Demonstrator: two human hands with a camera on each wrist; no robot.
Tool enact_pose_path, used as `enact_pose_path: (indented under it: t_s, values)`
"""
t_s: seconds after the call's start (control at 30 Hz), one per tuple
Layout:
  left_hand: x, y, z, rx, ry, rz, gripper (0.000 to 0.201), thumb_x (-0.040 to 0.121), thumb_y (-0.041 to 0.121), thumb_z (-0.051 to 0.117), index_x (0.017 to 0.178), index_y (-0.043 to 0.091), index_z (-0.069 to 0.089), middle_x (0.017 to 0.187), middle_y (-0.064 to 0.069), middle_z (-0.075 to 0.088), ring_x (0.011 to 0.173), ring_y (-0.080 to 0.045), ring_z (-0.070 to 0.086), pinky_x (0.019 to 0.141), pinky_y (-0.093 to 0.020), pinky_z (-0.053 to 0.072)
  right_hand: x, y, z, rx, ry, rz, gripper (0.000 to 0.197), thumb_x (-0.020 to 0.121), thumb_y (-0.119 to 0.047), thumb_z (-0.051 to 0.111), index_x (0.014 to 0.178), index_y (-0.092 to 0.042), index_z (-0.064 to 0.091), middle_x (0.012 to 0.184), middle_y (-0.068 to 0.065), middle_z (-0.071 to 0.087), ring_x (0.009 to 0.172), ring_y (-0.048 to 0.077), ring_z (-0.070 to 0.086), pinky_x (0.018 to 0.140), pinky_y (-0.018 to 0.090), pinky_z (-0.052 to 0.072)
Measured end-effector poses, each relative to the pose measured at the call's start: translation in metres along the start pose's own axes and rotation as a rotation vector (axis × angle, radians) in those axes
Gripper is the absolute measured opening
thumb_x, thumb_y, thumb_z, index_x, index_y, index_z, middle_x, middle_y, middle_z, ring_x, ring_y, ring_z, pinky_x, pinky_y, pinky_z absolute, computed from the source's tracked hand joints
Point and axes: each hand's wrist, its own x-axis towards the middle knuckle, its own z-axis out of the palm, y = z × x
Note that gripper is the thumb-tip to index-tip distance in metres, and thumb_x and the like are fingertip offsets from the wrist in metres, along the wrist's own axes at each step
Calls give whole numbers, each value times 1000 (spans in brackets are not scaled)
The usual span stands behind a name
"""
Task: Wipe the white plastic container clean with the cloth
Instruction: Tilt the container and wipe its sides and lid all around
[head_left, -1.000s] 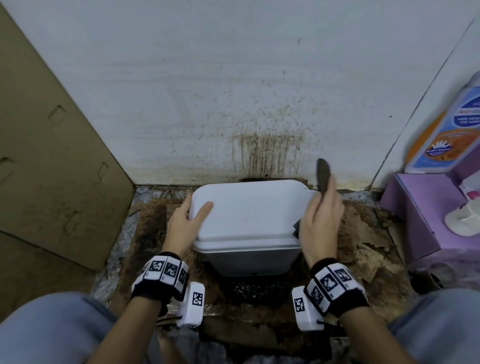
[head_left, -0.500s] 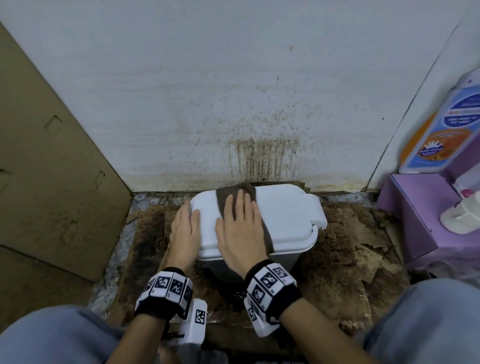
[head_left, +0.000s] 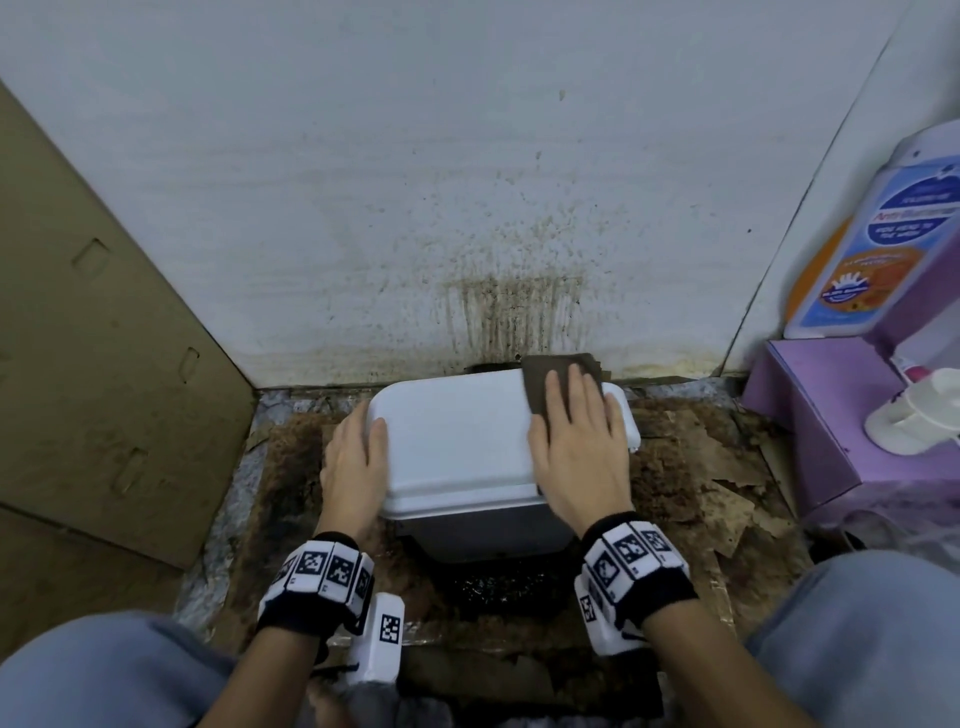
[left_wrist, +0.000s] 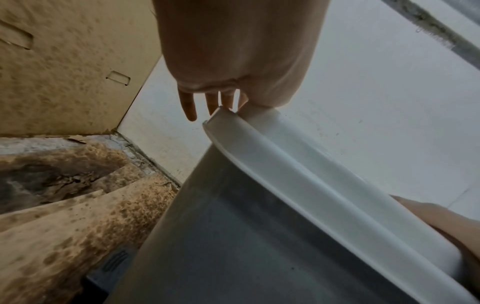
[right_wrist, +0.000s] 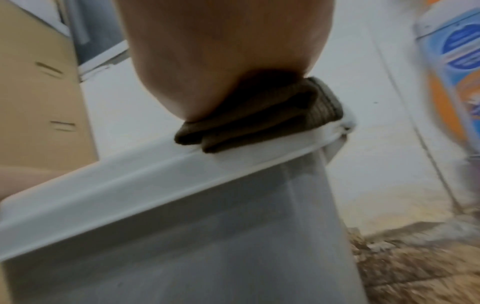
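Observation:
A white plastic container (head_left: 457, 447) with a closed lid stands on stained floor cardboard against the wall; its grey side (left_wrist: 233, 236) fills the left wrist view. My left hand (head_left: 358, 457) rests flat against the lid's left edge, thumb on top, fingers (left_wrist: 188, 107) straight past the lid corner. My right hand (head_left: 576, 431) lies flat on a folded brown cloth (head_left: 545, 379) on the lid's right half, fingers straight. The right wrist view shows the cloth (right_wrist: 259, 121) squashed under the palm on the lid rim (right_wrist: 155, 176).
A speckled white wall (head_left: 467, 182) stands right behind the container. A cardboard panel (head_left: 93, 338) leans on the left. At right, a purple box (head_left: 831, 415) carries a detergent bottle (head_left: 883, 244) and a white pump bottle (head_left: 914, 415). Torn, dirty cardboard (head_left: 717, 483) covers the floor.
My right hand has slid the cloth from the lid's left-middle across to its right half. The left hand keeps its place on the lid's left edge.

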Motion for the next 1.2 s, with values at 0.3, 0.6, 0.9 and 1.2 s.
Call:
enact_pose_path:
  t_s: [0.3,0.6,0.9,1.2]
  values:
    - [-1,0,1,10,4,-15,55,109,50,30,159,26,34,164,-1,36,153,-23,27,124,-56,23,5,51,-6,637,-91,365,60,105,-48,30,160,-26,19,164,2,27,149,26,28,120,47,26]
    - [-10,19,-2,359,200,147,43,110,36,38,148,18,48,151,-4,51,143,-26,40,115,-53,25,3,58,-9,1170,-52,574,53,101,-40,52,153,-33,40,116,-4,62,99,16,61,74,26,50]
    - [-19,89,12,160,37,491,37,110,33,43,141,17,54,144,0,56,136,-20,47,115,-42,36,2,15,-19,1362,9,461,35,105,-35,42,134,-46,59,93,-15,72,89,7,68,92,37,55]
    - [-12,109,1,243,-100,671,47,111,40,32,152,22,48,161,8,41,151,-8,32,125,-35,25,8,-49,-16,1593,-270,333,29,106,-44,42,127,-50,60,129,-19,66,124,5,59,109,36,42]
